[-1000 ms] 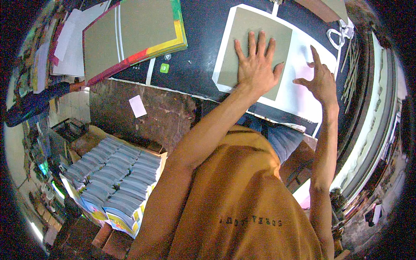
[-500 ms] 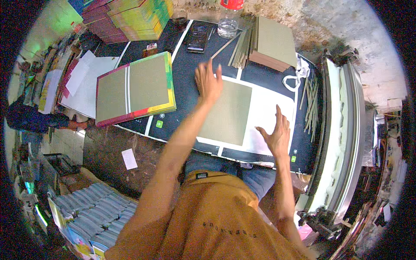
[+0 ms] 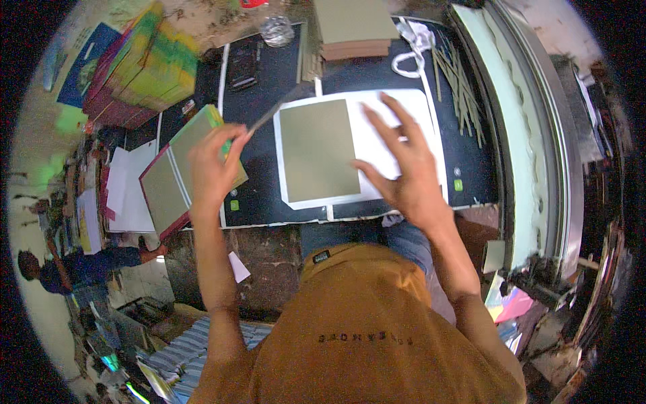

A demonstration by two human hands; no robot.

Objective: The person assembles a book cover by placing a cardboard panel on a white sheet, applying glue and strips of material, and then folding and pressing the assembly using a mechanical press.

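Note:
Between the thumb and fingers of my left hand (image 3: pixel 217 161) is a thin board strip (image 3: pixel 269 114), blurred by motion and slanting up to the right. This hand is above the stack of grey-board covers with coloured edges (image 3: pixel 176 156). My right hand (image 3: pixel 407 165) hovers over or touches the right part of a white sheet (image 3: pixel 377 145), its fingers spread with nothing in them. A grey-green board (image 3: pixel 319 151) lies flat on the sheet's left part, beside my right thumb.
Thick boards (image 3: pixel 356 30) are stacked at the back, near a phone (image 3: pixel 243 66) and a clear bottle (image 3: pixel 276 31). Loose thin strips (image 3: pixel 459 91) and a white cloth loop (image 3: pixel 407 64) lie at the right, before a long metal machine (image 3: pixel 538 135). Another person (image 3: pixel 94 266) is at far left.
My left hand has picked up the strip and moved left with it, towards the covers. My right hand has moved left over the white sheet. The whole view has turned.

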